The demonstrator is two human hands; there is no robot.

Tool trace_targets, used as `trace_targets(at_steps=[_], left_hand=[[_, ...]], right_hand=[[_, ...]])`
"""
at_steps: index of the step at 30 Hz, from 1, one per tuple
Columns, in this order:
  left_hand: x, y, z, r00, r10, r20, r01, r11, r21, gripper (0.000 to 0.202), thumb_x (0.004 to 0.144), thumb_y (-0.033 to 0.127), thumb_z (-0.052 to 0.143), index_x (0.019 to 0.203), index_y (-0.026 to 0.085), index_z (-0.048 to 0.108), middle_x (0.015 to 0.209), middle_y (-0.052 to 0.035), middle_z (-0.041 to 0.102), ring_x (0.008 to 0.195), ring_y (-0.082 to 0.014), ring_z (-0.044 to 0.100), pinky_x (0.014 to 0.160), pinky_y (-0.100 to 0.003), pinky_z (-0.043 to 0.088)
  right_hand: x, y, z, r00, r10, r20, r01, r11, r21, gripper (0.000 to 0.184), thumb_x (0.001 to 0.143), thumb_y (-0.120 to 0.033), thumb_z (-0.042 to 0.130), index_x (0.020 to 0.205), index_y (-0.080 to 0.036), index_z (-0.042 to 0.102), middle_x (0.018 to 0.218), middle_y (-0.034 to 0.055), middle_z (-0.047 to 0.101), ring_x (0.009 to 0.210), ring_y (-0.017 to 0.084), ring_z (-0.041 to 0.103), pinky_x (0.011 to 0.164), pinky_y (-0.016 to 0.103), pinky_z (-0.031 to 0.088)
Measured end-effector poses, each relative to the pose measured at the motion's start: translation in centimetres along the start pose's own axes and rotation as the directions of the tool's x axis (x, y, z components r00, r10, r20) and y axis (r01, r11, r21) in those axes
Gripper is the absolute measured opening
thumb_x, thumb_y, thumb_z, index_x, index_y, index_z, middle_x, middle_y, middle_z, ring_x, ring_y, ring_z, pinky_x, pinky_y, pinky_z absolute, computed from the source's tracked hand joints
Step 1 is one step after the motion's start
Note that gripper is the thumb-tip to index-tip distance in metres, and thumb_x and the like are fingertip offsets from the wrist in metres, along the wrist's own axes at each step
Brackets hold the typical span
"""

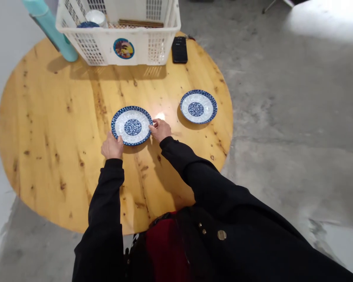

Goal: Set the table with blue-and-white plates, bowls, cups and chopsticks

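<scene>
A blue-and-white patterned plate lies flat on the round wooden table. My left hand grips its near-left rim, fingers closed on the edge. My right hand pinches the plate's right rim. A second matching plate rests on the table to the right, apart from both hands.
A white plastic basket stands at the table's far edge, holding a white cup, a blue-rimmed dish and wooden sticks. A teal bottle leans beside it. A black phone lies right of the basket. Grey concrete floor surrounds the table.
</scene>
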State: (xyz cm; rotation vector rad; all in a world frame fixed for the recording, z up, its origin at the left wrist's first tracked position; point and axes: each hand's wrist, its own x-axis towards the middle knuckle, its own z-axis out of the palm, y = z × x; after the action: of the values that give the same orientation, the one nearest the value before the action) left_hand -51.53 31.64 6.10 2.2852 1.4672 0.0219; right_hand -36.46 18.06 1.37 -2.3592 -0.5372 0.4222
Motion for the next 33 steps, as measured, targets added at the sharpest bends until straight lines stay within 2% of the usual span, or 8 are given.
trace_targets(at_steps=[5,10,14,18,21,23,28,33], left_hand=[[0.3,0.3,0.2,0.999,0.027,-0.044,-0.025,0.999,0.036,0.051,0.086,0.028,0.057,0.134,0.013,0.059,0.108,-0.0228,0.071,0.106,-0.0425,0.065,0.093,-0.054,0.046],[1.2,-0.5,0.6,0.987,0.087,-0.133,-0.102,0.988,-0.113,0.056,0.079,0.025,0.058,0.134,0.016,0.062,0.077,-0.0064,0.069,0.09,-0.0297,0.067,0.092,-0.041,0.049],[0.4,-0.7,-0.5,0.968,0.159,-0.195,-0.205,0.948,-0.243,0.059,0.08,0.028,0.055,0.137,0.013,0.059,0.062,0.0041,0.055,0.065,-0.0165,0.057,0.084,-0.03,0.05],[-2.8,-0.1,-2.0,0.936,0.261,-0.235,-0.326,0.893,-0.31,0.06,0.083,0.03,0.057,0.14,0.015,0.056,0.076,0.002,0.059,0.067,-0.013,0.055,0.082,-0.026,0.049],[-6.6,-0.1,-1.9,0.934,0.32,-0.159,-0.357,0.808,-0.469,0.065,0.085,0.033,0.059,0.148,0.018,0.048,0.087,-0.0002,0.061,0.066,-0.0112,0.052,0.073,-0.023,0.049],[-9.3,-0.7,-1.1,0.941,0.328,-0.086,-0.317,0.759,-0.569,0.068,0.086,0.034,0.06,0.151,0.019,0.045,0.084,0.0004,0.059,0.062,-0.0103,0.048,0.067,-0.022,0.047],[-14.9,-3.5,2.0,0.96,0.226,0.166,-0.049,0.718,-0.694,0.07,0.082,0.035,0.067,0.148,0.018,0.051,0.072,0.0022,0.052,0.061,-0.0124,0.048,0.066,-0.024,0.047],[-17.5,-5.3,4.1,0.924,0.205,0.324,0.093,0.7,-0.708,0.074,0.079,0.036,0.066,0.148,0.017,0.049,0.081,-0.0012,0.063,0.078,-0.018,0.062,0.078,-0.028,0.053]], right_hand=[[-0.1,-1.0,0.0,1.0,-0.004,-0.007,0.004,1.0,-0.031,0.034,0.088,-0.023,0.055,0.119,-0.014,0.065,0.112,0.0151,0.066,0.101,0.03,0.063,0.096,0.045,0.048],[-0.5,-1.4,0.2,0.999,0.018,-0.037,-0.018,1.0,0.014,0.027,0.087,-0.02,0.053,0.111,-0.016,0.064,0.116,0.0143,0.064,0.101,0.029,0.062,0.094,0.044,0.049],[-1.7,-1.3,-0.7,0.996,0.033,-0.083,-0.018,0.984,0.175,0.022,0.086,-0.02,0.051,0.107,-0.017,0.059,0.111,0.0104,0.065,0.097,0.024,0.062,0.094,0.041,0.049],[-5.0,-0.2,-2.7,0.993,0.048,-0.11,0.001,0.913,0.409,0.022,0.085,-0.02,0.052,0.106,-0.02,0.051,0.104,0.0047,0.065,0.085,0.018,0.065,0.087,0.035,0.051],[-9.2,1.7,-4.3,0.99,0.102,-0.097,-0.034,0.842,0.538,0.017,0.083,-0.023,0.053,0.099,-0.023,0.047,0.092,0.001,0.063,0.077,0.016,0.064,0.077,0.031,0.051],[-12.5,3.5,-5.0,0.988,0.137,-0.07,-0.067,0.792,0.607,0.015,0.082,-0.024,0.054,0.092,-0.024,0.044,0.085,-0.0007,0.06,0.071,0.015,0.061,0.071,0.029,0.051],[-20.0,7.9,-5.1,0.972,0.231,0.029,-0.188,0.706,0.683,0.02,0.076,-0.028,0.059,0.085,-0.024,0.042,0.076,-0.0022,0.056,0.066,0.014,0.058,0.064,0.027,0.049],[-23.5,10.2,-4.3,0.942,0.324,0.09,-0.296,0.672,0.678,0.02,0.073,-0.031,0.06,0.084,-0.023,0.046,0.072,-0.0013,0.058,0.064,0.015,0.059,0.06,0.027,0.048]])
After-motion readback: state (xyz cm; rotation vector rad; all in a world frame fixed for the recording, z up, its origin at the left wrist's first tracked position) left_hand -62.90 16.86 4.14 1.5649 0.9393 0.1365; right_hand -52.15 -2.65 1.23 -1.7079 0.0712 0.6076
